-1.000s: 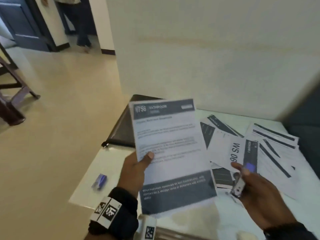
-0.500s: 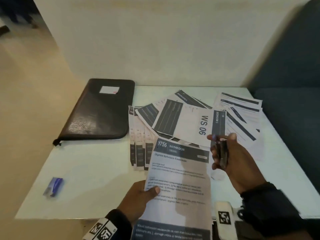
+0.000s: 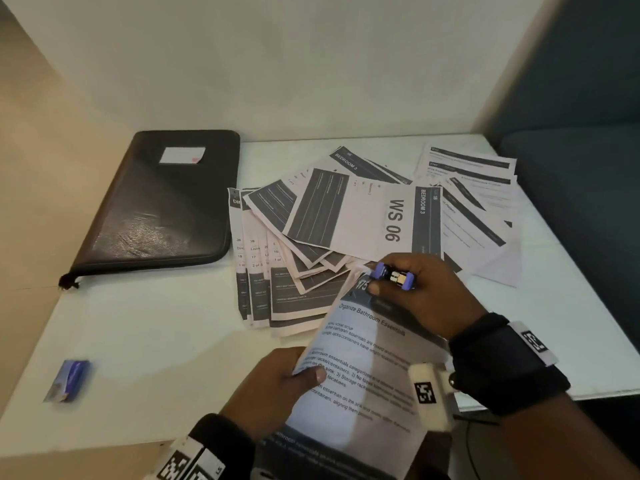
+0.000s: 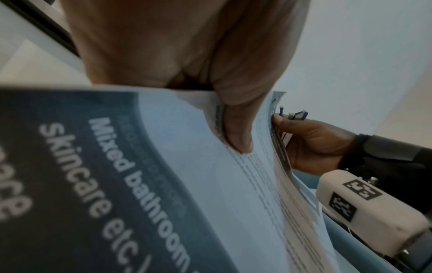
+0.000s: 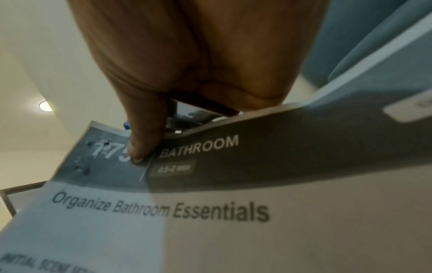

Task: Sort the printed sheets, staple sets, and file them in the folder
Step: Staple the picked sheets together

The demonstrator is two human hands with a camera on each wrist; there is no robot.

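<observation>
My left hand [image 3: 284, 382] pinches the left edge of a set of printed bathroom sheets [image 3: 363, 368], thumb on top, held tilted above the table's near edge. My right hand [image 3: 419, 296] grips a small blue and metal stapler [image 3: 394, 277] at the set's top left corner, thumb pressing on the dark header. The right wrist view shows that thumb on the bathroom sheets [image 5: 210, 212] with the stapler [image 5: 187, 120] behind it. The left wrist view shows my thumb on the bathroom sheets [image 4: 187, 175] and the stapler [image 4: 294, 115] at the far corner. A closed black zip folder [image 3: 162, 206] lies at the back left.
Loose printed sheets [image 3: 349, 216] are fanned over the middle and right of the white table [image 3: 138, 334], a "WS 06" page on top. A small blue box [image 3: 69, 379] lies near the front left edge. A wall stands behind and a blue sofa [image 3: 581, 174] at the right.
The held set has come down and tilted toward me. My right hand moved left with the stapler onto the set's top left corner. The head view swung down onto the table.
</observation>
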